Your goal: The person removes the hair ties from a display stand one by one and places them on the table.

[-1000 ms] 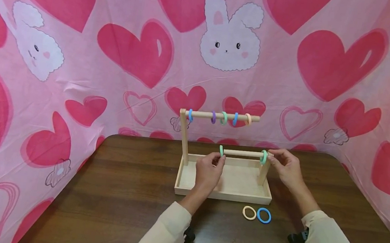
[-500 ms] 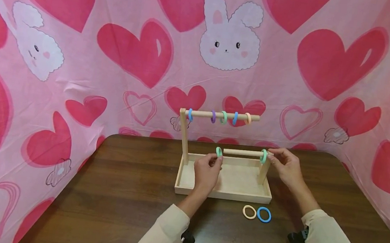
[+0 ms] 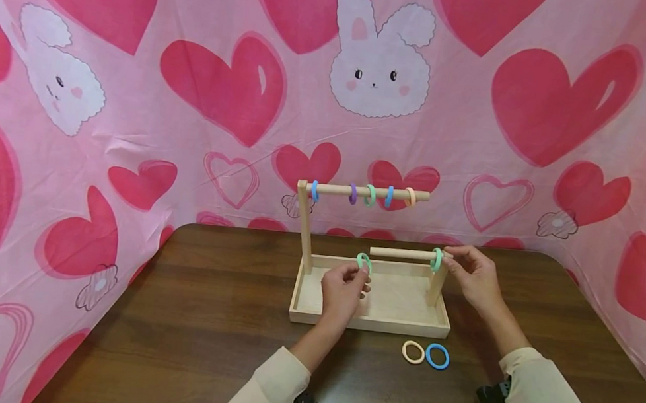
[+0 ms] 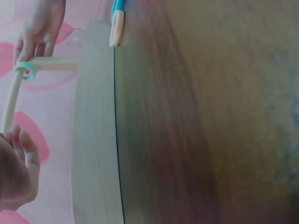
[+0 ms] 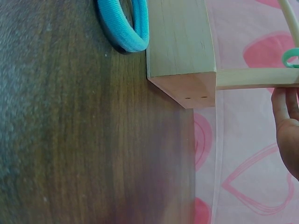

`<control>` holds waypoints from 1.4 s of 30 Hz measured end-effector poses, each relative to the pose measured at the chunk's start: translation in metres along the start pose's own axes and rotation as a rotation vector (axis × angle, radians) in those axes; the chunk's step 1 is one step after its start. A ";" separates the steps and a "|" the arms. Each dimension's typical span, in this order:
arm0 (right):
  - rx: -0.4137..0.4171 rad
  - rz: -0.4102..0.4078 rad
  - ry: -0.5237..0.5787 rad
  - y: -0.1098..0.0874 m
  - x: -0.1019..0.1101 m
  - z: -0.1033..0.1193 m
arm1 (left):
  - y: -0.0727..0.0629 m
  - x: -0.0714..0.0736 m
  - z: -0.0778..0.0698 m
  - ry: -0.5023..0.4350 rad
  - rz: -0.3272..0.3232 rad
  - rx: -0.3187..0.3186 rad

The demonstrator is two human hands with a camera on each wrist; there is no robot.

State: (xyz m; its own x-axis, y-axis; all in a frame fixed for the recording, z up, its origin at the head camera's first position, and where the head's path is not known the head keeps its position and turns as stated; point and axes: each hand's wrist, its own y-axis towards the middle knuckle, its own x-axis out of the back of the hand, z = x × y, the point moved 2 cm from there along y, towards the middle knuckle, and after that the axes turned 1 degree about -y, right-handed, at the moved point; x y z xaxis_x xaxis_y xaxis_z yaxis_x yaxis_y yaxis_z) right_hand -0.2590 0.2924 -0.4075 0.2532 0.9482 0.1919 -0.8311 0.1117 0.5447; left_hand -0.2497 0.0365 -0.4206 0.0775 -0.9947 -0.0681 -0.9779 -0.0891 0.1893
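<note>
Between its thumb and fingers my left hand (image 3: 343, 290) pinches a green hair tie (image 3: 364, 261), just below the free left end of the lower wooden bar (image 3: 401, 253). A second green hair tie (image 3: 436, 260) hangs round that bar near its right end. There my right hand (image 3: 475, 275) grips the wooden stand where the bar meets its short post (image 3: 436, 289). In the right wrist view, fingers (image 5: 281, 105) lie against this post (image 5: 254, 78). The left wrist view shows the left hand (image 4: 18, 172) at its edge, its hair tie out of sight.
The upper bar (image 3: 336, 190) carries several hair ties in blue, purple, green and peach. A shallow wooden tray (image 3: 392, 327) forms the stand's base. On the brown table (image 3: 194, 333), a cream hair tie (image 3: 404, 355) and a blue hair tie (image 3: 446, 362) lie before it.
My left hand has drawn the green hair tie off the left end of the lower bar and slightly down. The right hand stays at the post.
</note>
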 end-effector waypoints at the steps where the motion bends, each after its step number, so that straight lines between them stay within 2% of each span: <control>1: 0.002 -0.002 -0.001 0.000 0.000 0.000 | -0.001 0.000 0.000 -0.006 0.006 0.012; 15: 0.015 -0.005 0.006 0.000 0.000 0.000 | -0.015 -0.002 0.002 -0.041 0.096 0.141; 20: 0.014 -0.004 0.013 0.001 0.000 0.000 | -0.020 -0.004 0.003 -0.069 0.129 0.166; 32: 0.014 -0.007 0.005 0.000 0.000 0.000 | -0.029 -0.004 0.004 -0.164 0.235 0.289; 42: 0.017 -0.006 0.013 0.000 0.000 -0.001 | -0.034 -0.004 0.007 -0.155 0.312 0.365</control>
State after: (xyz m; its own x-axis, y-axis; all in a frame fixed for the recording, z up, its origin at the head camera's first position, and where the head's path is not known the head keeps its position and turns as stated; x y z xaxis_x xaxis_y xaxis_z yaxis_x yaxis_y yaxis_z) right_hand -0.2597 0.2924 -0.4085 0.2511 0.9515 0.1778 -0.8214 0.1122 0.5593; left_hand -0.2178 0.0443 -0.4342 -0.2325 -0.9491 -0.2127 -0.9561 0.2632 -0.1292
